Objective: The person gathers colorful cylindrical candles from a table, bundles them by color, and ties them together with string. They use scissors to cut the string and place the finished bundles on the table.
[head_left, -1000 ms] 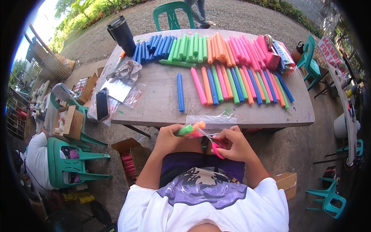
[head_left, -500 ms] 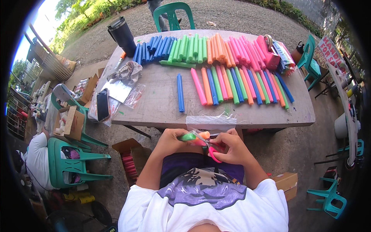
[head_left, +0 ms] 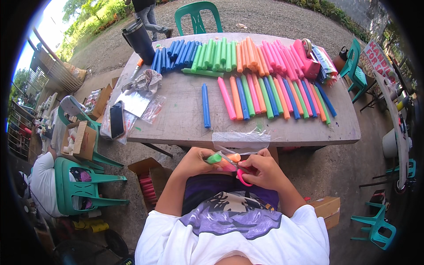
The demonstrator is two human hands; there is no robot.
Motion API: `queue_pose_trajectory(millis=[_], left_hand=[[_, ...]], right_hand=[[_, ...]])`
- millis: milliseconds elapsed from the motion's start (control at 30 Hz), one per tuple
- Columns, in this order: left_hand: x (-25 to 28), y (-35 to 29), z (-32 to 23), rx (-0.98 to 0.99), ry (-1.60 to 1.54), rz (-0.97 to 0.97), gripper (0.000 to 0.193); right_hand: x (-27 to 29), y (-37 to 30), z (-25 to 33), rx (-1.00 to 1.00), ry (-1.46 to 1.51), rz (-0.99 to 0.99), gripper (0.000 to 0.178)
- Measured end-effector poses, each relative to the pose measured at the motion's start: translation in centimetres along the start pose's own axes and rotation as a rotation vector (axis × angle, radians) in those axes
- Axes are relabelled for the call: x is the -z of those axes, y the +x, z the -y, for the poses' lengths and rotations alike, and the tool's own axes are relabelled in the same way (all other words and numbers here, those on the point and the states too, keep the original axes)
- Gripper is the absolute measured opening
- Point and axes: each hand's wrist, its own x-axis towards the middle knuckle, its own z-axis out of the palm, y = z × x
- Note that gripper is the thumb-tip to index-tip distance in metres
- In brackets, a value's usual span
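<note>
In front of my lap, my left hand [head_left: 198,161] is closed around a small bundle of candles, with green [head_left: 214,158], orange [head_left: 234,157] and pink ends showing. My right hand [head_left: 264,169] grips scissors with pink handles [head_left: 244,177]. Their blades lie across the bundle's ends. Clear plastic seems to trail between the hands, though its exact shape is hard to make out. Just beyond, a strip of clear plastic [head_left: 240,139] hangs at the table's near edge. A lone blue candle [head_left: 206,106] lies on the table [head_left: 176,119].
A row of mixed-colour candles [head_left: 274,99] lies at centre right. Behind it are piles of blue, green, orange and pink candles [head_left: 216,54]. A phone [head_left: 117,119], crumpled cloth [head_left: 148,81] and dark tumbler [head_left: 139,42] stand or lie left. An open carton [head_left: 150,176] sits below.
The candle bundle has shifted slightly in my left hand, and the scissors have turned a little against it. Beyond the table, a walking person has moved left.
</note>
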Motion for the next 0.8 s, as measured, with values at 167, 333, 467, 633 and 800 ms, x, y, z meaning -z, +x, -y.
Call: queue_pose_trajectory(millis=[167,333,467,633,800], left_hand=[[0.1,-0.2,-0.5,0.067,-0.05,0.011,0.019],[0.1,-0.4,-1.0,0.107,-0.129,0.023,0.022],[0.2,-0.4,-0.8,0.099,-0.07,0.003,0.022],[0.3,-0.4,-0.4,0.088,-0.031,-0.011,0.022],[0.3,-0.7,-1.6,0.12,0.019,-0.004,0.023]], right_hand=[[-0.3,0.0,-0.1,0.015,-0.024,-0.019,0.025],[-0.4,0.0,-0.3,0.034,-0.036,-0.036,0.025],[-0.6,-0.1,-0.3,0.049,-0.071,-0.047,0.025],[-0.6,-0.3,-0.2,0.018,-0.059,-0.039,0.026],[-0.3,-0.1,0.5,-0.002,-0.055,-0.042,0.027]])
